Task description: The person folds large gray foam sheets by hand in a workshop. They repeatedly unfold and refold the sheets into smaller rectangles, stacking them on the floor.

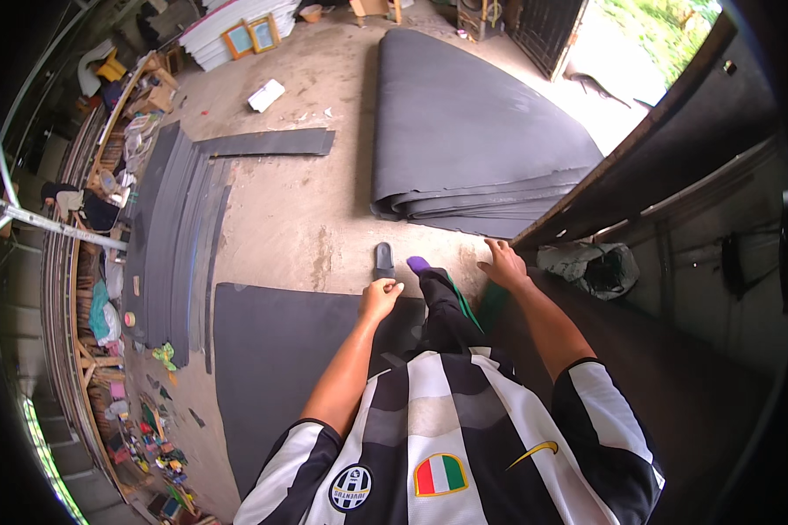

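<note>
Black-and-white stripes of the worker's shirt (429, 420) come first, with both bare arms stretching away over the floor (276, 236). From where I stand, the left grip (379, 300) hangs over the far edge of the flat black sheet (280, 367) on the floor, fingers curled inward and thumb close to them; whether something thin is pinched there, I cannot tell. The right grip (506, 265) is loosely spread, fingertips near the lower corner of the dark leaning panel (665, 149), contact uncertain. Ahead lies the folded black sheet (481, 122), its layers stacked unevenly along the near edge.

Such broad, floppy material probably handles best with two hands set well apart, each taking a full hold rather than a fingertip pinch, so the edge doesn't sag or crease. Footing matters too: the purple-socked foot (418, 263) is just beside a loose black slipper (383, 255), an easy thing to trip on. I'd watch the panel's corner near those right fingers.
</note>
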Tool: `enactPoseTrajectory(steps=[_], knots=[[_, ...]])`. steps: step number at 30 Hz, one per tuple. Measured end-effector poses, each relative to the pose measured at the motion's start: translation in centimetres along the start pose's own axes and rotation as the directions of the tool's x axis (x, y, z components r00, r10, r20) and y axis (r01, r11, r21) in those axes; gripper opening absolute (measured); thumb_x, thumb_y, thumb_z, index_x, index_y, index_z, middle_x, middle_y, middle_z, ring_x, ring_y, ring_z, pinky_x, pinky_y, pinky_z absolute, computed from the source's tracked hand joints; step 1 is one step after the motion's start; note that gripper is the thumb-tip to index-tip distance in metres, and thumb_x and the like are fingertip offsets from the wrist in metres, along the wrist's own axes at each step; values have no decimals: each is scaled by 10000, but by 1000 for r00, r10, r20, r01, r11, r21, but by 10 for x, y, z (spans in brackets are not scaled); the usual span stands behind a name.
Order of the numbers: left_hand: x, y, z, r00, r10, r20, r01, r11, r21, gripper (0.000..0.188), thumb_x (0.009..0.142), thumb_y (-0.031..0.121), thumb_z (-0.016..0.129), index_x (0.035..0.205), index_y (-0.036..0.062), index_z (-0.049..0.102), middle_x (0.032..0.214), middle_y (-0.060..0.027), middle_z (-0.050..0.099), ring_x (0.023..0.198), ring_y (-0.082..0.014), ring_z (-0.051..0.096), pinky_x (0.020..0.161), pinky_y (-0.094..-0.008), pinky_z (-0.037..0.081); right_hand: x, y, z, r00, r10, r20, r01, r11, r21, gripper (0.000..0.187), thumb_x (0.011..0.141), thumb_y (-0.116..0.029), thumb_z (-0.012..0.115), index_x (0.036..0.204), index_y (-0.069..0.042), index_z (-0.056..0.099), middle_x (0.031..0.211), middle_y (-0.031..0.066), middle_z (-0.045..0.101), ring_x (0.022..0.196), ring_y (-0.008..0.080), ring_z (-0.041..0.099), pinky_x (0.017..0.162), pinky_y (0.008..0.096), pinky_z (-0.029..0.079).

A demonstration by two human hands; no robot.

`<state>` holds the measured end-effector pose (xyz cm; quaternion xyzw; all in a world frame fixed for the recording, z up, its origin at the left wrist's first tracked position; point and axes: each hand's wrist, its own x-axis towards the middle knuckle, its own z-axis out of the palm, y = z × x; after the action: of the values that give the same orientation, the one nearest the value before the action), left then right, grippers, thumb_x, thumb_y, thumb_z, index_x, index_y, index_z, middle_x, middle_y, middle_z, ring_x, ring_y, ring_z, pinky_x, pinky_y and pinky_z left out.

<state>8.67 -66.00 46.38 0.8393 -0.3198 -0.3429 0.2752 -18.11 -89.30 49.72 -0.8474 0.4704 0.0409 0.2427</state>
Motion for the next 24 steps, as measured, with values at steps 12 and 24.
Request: enactPoseTrajectory(steps=[12,24], knots=[[-4,-5,-46,992,-71,-105,64,996,-63,472,896,417,724,1200,57,724,1179,-162,735,1113,-329,700,943,-420,543,69,-71,-8,965,-166,201,191,975,-110,725,860,-459,747,1466,-174,469,1376,166,528,1252,381,570,972,495,528],[67,25,-6,997,71,4,-71,996,-53,469,891,361,766,1197,8,719,1142,-197,743,1048,-280,735,911,-374,565,100,-67,0,963,-191,188,203,978,-48,666,890,-464,721,1435,-169,477,1351,181,542,1252,380,581,954,510,538]])
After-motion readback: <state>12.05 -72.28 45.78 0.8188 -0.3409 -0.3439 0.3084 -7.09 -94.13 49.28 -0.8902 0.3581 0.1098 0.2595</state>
